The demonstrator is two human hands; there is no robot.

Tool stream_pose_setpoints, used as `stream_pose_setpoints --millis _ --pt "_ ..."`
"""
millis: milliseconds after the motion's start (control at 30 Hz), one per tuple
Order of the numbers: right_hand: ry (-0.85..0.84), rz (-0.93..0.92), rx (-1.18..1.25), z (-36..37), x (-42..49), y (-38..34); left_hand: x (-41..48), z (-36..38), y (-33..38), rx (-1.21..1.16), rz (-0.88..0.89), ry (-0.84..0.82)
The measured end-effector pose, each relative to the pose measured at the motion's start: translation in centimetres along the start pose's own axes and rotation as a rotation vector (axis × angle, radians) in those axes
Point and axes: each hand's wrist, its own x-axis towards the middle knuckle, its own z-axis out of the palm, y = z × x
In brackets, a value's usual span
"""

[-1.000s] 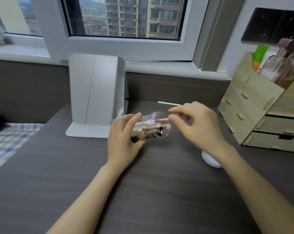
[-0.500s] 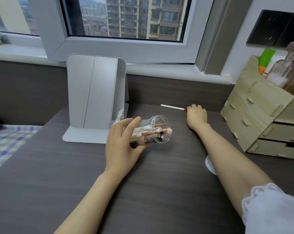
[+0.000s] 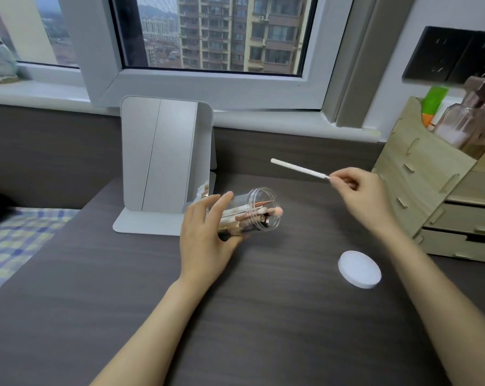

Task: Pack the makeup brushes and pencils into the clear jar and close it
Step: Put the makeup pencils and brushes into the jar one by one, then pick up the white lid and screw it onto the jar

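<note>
Clear round jar (image 3: 259, 213), slim white brush (image 3: 298, 169), flat lid (image 3: 359, 269)

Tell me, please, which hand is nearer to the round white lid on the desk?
Right. The right hand hovers beyond the round white lid; the left hand is farther left.

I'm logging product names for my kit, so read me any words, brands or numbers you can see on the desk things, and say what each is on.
No readable text in this view.
Clear jar: no label visible.
White lid: plain.
White pencil in the right hand: no print legible.
Green tube and bottles in the wooden organizer: too blurred to read.
</note>
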Motion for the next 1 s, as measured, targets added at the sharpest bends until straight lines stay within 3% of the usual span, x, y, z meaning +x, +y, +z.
stream_pose_setpoints --millis 67,167,267,400,533,633,700,800,867,1000 --pt "-0.004 -0.075 0.071 -3.6 -2.7 -2.6 0.0 0.0 0.2 -0.003 -0.008 0.006" --pt "0.001 -0.234 -0.054 -6.2 -5.1 -4.8 -0.1 0.1 0.4 -0.005 0.002 0.005" --pt "-0.009 -0.394 -0.21 -4.9 -5.5 -6.2 -0.3 0.0 0.7 -0.002 0.043 -0.018" --pt "-0.053 -0.481 -0.229 -0.5 -5.9 -7.9 -0.4 -0.3 1.3 -0.005 0.071 -0.056" --pt "-0.086 -0.389 -0.105 1.3 -6.5 -8.9 -0.6 -0.5 1.5 -0.013 0.046 -0.071" --pt "-0.008 -0.309 0.0 -0.1 -7.0 -8.2 -0.5 -0.6 1.5 -0.02 0.008 -0.055" --pt "-0.006 -0.219 -0.13 -1.5 -7.2 -5.8 -0.5 -0.6 1.6 -0.041 -0.018 -0.046" --pt "-0.352 0.041 -0.534 -3.5 -8.1 -1.3 -0.3 -0.6 1.9 -0.057 -0.044 -0.055" --pt "-0.587 0.167 -0.619 -4.3 -9.1 0.6 -0.2 -0.7 2.1 -0.053 -0.055 -0.072" --pt "-0.679 0.113 -0.61 -4.1 -10.3 1.9 0.2 -1.1 2.9 -0.091 -0.114 -0.117"
